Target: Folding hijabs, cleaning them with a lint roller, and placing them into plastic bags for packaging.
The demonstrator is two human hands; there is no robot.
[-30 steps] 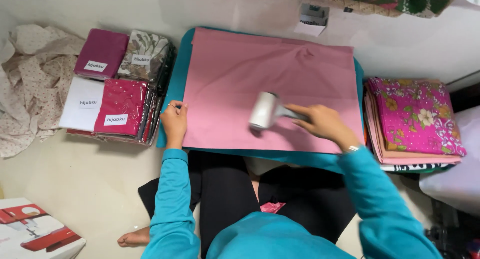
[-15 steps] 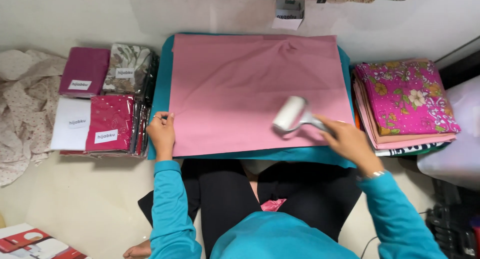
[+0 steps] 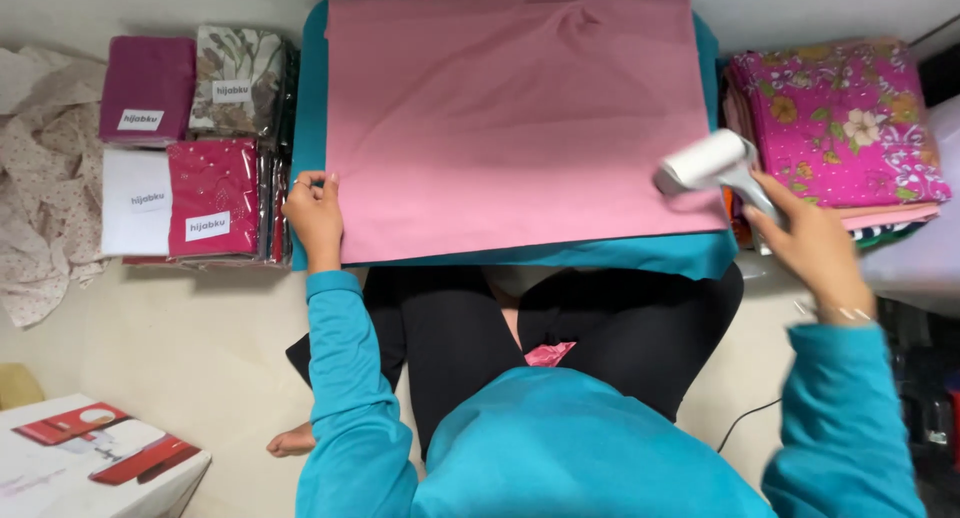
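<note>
Person sits on the floor (image 3: 200, 378) in a teal long-sleeve top, black trousers, looking down at a flat pink rectangular cloth (image 3: 510, 118) spread on a teal padded board (image 3: 600, 253) just past the knees. Left hand (image 3: 316, 213) rests palm down on the cloth's near-left corner, fingers loosely curled, pinning the edge; not gripping anything. Right hand (image 3: 815, 243) is closed around the handle of a small white handheld steamer-type iron (image 3: 705, 163), its white head slightly blurred, sitting at the cloth's right edge, near the near-right corner, partly over the teal board. Cloth lies mostly smooth, faint creases near the top centre. Right of the board, touching or just beside it: a stack of folded fabrics topped by a magenta floral-print folded cloth (image 3: 835, 123), striped layers showing beneath. Left of the board: clear-wrapped fabric packets in a block, a plum packet (image 3: 148, 103), a grey leaf-print packet (image 3: 240, 78), a white packet (image 3: 135, 203), a sparkly crimson packet (image 3: 215, 198), each with a small white label. Far left, a crumpled cream dotted fabric (image 3: 45, 198). Bottom left corner, a white box with red print (image 3: 95, 458). A thin black cord (image 3: 745, 418) runs on the floor by the right knee. One bare foot (image 3: 295, 440) shows under the left arm.
</note>
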